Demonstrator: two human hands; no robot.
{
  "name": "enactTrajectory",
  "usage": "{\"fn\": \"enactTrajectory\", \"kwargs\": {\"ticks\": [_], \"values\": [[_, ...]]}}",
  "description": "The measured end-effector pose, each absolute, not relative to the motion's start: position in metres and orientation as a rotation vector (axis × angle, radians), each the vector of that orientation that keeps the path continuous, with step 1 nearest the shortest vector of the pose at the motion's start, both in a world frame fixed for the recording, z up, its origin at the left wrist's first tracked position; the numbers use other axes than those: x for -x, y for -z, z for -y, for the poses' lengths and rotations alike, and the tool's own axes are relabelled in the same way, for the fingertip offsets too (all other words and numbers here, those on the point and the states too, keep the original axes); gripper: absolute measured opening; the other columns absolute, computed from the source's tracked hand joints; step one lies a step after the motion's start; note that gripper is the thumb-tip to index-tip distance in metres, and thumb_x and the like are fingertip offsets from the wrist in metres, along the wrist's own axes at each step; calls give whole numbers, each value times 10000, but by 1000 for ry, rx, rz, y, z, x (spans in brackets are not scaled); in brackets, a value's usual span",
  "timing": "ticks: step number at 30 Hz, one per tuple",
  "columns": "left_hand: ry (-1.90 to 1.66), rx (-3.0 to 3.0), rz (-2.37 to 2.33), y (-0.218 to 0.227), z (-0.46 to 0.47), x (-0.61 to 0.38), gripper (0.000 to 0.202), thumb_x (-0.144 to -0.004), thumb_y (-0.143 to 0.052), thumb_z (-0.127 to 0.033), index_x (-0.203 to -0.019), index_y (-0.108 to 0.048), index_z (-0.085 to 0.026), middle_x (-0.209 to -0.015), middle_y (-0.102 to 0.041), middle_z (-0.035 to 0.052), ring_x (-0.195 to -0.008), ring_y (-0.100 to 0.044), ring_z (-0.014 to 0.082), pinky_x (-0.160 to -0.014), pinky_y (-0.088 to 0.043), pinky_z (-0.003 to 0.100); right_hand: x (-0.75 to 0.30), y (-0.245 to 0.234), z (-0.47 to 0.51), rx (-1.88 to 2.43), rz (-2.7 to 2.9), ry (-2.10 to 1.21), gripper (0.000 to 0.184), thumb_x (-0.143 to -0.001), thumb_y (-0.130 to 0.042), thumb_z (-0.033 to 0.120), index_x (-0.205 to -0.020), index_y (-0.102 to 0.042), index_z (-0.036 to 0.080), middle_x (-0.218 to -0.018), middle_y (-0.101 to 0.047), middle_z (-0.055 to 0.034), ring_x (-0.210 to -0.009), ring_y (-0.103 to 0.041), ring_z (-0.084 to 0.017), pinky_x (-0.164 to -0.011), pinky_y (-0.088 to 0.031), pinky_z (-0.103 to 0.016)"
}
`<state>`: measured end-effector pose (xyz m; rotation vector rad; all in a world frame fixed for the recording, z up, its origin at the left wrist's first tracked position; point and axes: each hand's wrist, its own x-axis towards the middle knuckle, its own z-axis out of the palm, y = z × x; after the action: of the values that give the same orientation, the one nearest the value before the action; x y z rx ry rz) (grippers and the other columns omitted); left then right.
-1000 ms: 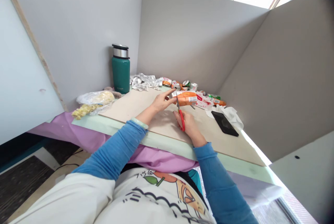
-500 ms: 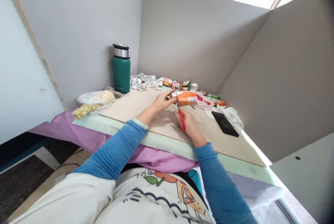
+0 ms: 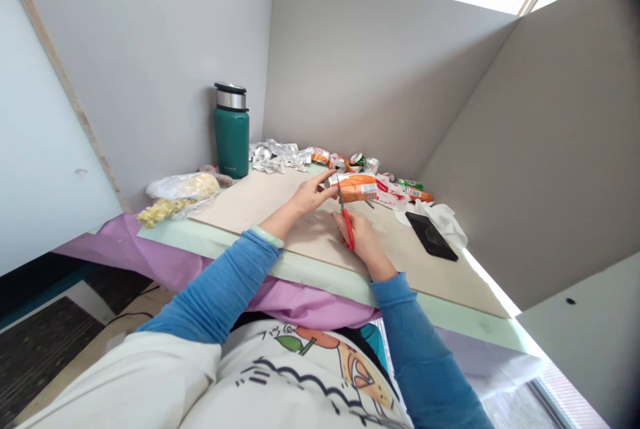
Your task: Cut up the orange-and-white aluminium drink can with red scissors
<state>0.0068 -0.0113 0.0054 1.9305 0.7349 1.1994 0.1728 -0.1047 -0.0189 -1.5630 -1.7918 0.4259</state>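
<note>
My left hand (image 3: pixel 311 197) grips one end of an orange and white drink can (image 3: pixel 357 187), which lies sideways above the board. In my right hand (image 3: pixel 361 232) is a pair of scissors (image 3: pixel 349 227) with red handles, my fingers closed around them. The scissors' blades point up and away from me and meet the can near its left end, close to my left fingertips. Whether the blades are parted is too small to tell.
A beige board (image 3: pixel 280 199) covers the tabletop. Behind it lie cut silvery metal pieces (image 3: pixel 283 154) and several cans (image 3: pixel 356 162). A green bottle (image 3: pixel 231 135) stands back left, near a plastic bag (image 3: pixel 183 185). A black phone (image 3: pixel 431 235) and white tissue (image 3: pixel 447 222) are right.
The can has tilted or turned very slightly in my left hand. Both hands and the scissors stay nearly in place.
</note>
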Motion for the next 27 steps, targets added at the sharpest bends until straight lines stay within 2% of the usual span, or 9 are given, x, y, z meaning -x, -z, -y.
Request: {"fn": "enactTrajectory", "kwargs": {"ticks": [15,22,27], "values": [[-1211,-1965,-768,-4,9,-6,702,-911,-643,-454,-1529,-511,-147,-1000,-789,79,-876,-700,182,-754,-528,265,-175,22,101,1548,1801,-424,407,-973,-504,569,-744,-561,237,-566,-630,-31,-588,-638,-218,-557,-463,-295],[-1213,-1915,-705,-5,7,-7,727,-891,-677,-456,-1513,-522,-112,-1158,-754,142,-897,-726,189,-775,-542,277,-174,21,103,1560,1794,-408,388,-976,-505,533,-712,-535,250,-559,-625,-35,-609,-651,-235,-568,-486,-313],[-1200,-1849,-656,-5,7,-6,797,-846,-732,-500,-1517,-513,-129,-1069,-751,131,-897,-734,210,-695,-537,264,-173,21,104,1553,1789,-388,396,-968,-520,549,-712,-529,247,-565,-622,-36,-628,-664,-238,-574,-493,-310]]}}
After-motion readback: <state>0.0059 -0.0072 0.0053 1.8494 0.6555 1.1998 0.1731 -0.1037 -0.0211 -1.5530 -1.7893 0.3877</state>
